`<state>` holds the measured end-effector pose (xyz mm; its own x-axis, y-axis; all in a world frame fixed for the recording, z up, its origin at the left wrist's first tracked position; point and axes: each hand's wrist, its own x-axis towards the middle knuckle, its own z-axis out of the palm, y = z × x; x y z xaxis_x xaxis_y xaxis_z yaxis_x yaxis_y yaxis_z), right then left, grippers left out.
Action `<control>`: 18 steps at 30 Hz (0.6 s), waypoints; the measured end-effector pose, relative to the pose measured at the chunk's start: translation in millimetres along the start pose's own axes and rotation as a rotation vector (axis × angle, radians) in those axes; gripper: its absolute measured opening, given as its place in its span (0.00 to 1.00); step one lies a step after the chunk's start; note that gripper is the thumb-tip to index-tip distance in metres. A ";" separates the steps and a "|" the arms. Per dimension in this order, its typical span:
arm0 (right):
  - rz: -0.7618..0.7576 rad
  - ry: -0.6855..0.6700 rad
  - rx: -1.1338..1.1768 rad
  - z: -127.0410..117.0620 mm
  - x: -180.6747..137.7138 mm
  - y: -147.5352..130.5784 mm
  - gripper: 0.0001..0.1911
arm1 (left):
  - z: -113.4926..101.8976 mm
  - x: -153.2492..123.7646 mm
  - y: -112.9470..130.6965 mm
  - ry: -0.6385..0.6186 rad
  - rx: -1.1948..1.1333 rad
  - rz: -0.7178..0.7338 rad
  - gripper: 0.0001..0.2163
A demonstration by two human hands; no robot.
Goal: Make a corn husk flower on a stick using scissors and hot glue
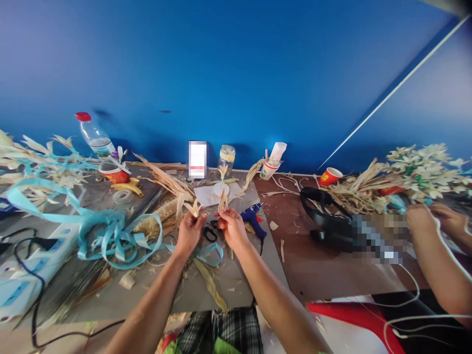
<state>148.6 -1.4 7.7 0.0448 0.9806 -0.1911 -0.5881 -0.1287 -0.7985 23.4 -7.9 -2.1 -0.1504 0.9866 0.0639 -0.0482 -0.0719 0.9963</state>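
My left hand [190,231] is closed in a pinch on a small folded piece of dried corn husk [194,209]. My right hand [232,226] pinches another upright strip of husk [222,200] a little to the right. Both hands hover close together over the grey work mat [236,280]. Black scissors [211,231] lie just beneath and between them. A blue glue gun [252,219] rests right of my right hand.
Light-blue ribbon [110,236] coils at the left beside a power strip [33,265]. A bottle [94,135], paper cups [269,169], a jar [226,160] and tape [122,196] stand behind. Another person's hands [438,221] work at the right near husk flowers [424,172].
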 end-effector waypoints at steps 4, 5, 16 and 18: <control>0.049 -0.020 0.001 2.2 -5.6 3.0 0.11 | 1.2 -1.0 1.4 -0.022 0.009 -0.021 0.19; 0.058 -0.028 -0.008 3.3 -7.3 4.1 0.11 | 1.2 -1.2 1.9 -0.034 0.011 -0.030 0.18; -0.013 -0.114 -0.247 1.1 -15.9 12.5 0.12 | -0.9 -3.9 5.8 -0.094 0.024 -0.050 0.15; -0.103 -0.096 -0.324 -0.8 -15.4 6.1 0.14 | -0.5 -4.9 6.7 -0.116 0.065 -0.036 0.15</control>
<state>145.0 -17.3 5.3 0.0051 0.9983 -0.0580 -0.2971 -0.0539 -0.9533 23.4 -13.4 4.3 -0.0344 0.9989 0.0306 0.0130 -0.0301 0.9995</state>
